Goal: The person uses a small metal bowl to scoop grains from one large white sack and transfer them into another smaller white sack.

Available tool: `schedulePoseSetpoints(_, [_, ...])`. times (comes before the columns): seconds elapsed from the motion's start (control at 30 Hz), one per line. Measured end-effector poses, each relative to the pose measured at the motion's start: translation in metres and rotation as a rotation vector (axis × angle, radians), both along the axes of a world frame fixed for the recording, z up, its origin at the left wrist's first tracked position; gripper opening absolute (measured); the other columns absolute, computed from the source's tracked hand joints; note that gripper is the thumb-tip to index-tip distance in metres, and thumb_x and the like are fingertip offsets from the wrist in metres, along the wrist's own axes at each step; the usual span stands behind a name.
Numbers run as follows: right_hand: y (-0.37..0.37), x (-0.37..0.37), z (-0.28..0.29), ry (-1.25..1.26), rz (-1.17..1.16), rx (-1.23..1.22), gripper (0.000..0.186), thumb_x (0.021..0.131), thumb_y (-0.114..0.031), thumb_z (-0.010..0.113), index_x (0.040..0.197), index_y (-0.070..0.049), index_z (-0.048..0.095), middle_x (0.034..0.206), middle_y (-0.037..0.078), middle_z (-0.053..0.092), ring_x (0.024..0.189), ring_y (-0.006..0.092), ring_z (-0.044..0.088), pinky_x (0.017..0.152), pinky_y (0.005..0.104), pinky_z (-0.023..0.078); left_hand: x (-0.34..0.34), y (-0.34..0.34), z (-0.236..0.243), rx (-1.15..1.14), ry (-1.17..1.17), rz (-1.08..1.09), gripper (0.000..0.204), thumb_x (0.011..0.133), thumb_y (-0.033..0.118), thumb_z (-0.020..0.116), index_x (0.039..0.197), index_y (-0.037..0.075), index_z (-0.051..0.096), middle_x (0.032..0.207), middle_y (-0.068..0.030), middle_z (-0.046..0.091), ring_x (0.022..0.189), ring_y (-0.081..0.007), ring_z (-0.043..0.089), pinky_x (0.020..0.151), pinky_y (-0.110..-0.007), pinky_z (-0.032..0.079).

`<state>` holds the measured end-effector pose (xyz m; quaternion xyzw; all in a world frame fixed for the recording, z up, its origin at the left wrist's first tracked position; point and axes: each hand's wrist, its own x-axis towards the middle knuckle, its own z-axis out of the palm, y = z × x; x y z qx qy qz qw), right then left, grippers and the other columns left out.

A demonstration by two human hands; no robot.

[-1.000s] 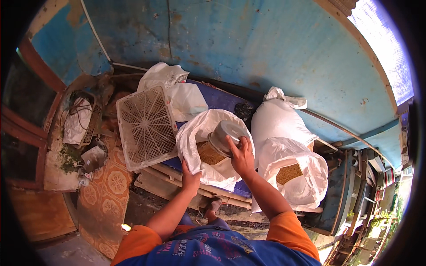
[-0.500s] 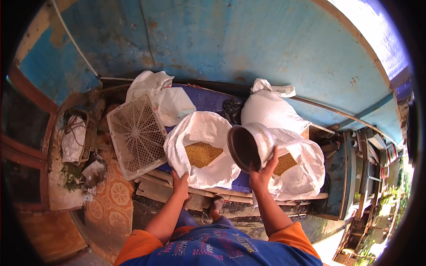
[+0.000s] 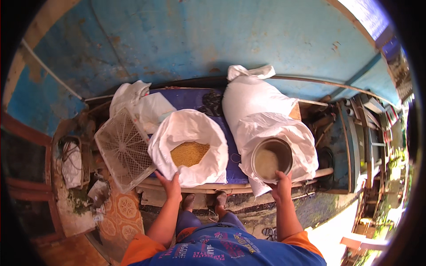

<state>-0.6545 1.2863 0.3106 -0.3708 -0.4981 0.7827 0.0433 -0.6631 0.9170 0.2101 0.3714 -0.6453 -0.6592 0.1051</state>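
My right hand [image 3: 281, 185] grips the near rim of a round metal pot [image 3: 266, 162]. The pot is tipped so that its inside faces me, and it covers the mouth of the right white sack [image 3: 304, 153]. Its bottom looks pale, with no grain that I can make out. At the near left side of another white sack [image 3: 213, 166], my left hand [image 3: 171, 185] touches the outside with thumb and fingers apart. That sack stands with its rim spread wide, and yellowish-brown grain [image 3: 190, 154] lies inside.
A white plastic crate [image 3: 124, 148] leans left of the sacks, before white bags [image 3: 153, 108]. A full tied sack [image 3: 253, 99] lies behind the right one. Black plastic [image 3: 211, 104] rests on the blue surface [image 3: 186, 95], against a blue wall [image 3: 177, 44].
The pot has moved right and nearer, from between the two sacks to over the right one, its mouth turning toward me. My left hand has loosened from the left sack's rim.
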Motion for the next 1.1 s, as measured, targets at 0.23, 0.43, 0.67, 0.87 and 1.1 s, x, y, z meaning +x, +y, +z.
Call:
schedulePoseSetpoints(0.23, [0.042,-0.017,-0.042,-0.106,-0.118,-0.428,0.046,0.085,-0.014,0.051,0.128,-0.002,0.038,0.118,0.022,0.051,0.104,0.0407,0.056,0.082,0.0601,0.053,-0.006,0.076,0.067,-0.587,0.346,-0.632,0.082,0.081,0.012,0.069,0.147,0.001,0.022,0.149,-0.0224,0.024,0.138,-0.0385,0.023,0.113,-0.048,0.019])
schedulePoseSetpoints(0.43, [0.049,-0.007,-0.050,-0.189,-0.200,-0.591,0.047,0.088,-0.019,0.046,0.130,0.002,0.037,0.126,0.026,0.047,0.107,0.0454,0.055,0.087,0.0613,0.051,-0.050,0.168,0.038,-0.201,0.201,-0.903,0.101,0.079,0.027,0.076,0.150,0.002,0.009,0.145,-0.0250,0.033,0.136,-0.0340,0.033,0.110,-0.039,0.028])
schedulePoseSetpoints(0.67, [0.077,-0.070,-0.096,-0.228,0.060,-0.069,0.047,0.093,-0.021,0.048,0.134,-0.002,0.039,0.131,0.020,0.048,0.111,0.0369,0.057,0.076,0.0540,0.058,-0.092,0.221,0.007,0.119,0.002,-0.911,0.068,0.088,0.020,0.068,0.142,0.003,0.030,0.126,-0.0139,0.056,0.116,-0.0217,0.053,0.099,-0.032,0.041])
schedulePoseSetpoints(0.87, [0.101,-0.116,-0.122,-0.143,0.260,1.168,0.047,0.089,-0.022,0.054,0.134,-0.010,0.048,0.134,0.016,0.047,0.120,0.0351,0.050,0.093,0.0553,0.048,-0.090,0.208,0.020,0.179,0.005,-0.929,0.044,0.091,0.010,0.059,0.132,0.000,0.045,0.127,-0.0102,0.057,0.114,-0.0197,0.055,0.097,-0.031,0.041])
schedulePoseSetpoints(1.1, [0.111,-0.126,-0.167,-0.127,0.436,1.485,0.056,0.084,-0.022,0.059,0.137,-0.010,0.044,0.137,0.017,0.046,0.124,0.0368,0.045,0.099,0.0558,0.041,-0.086,0.198,0.039,0.240,0.062,-0.889,0.043,0.091,0.004,0.057,0.132,0.000,0.045,0.126,-0.0086,0.057,0.113,-0.0183,0.054,0.097,-0.031,0.041])
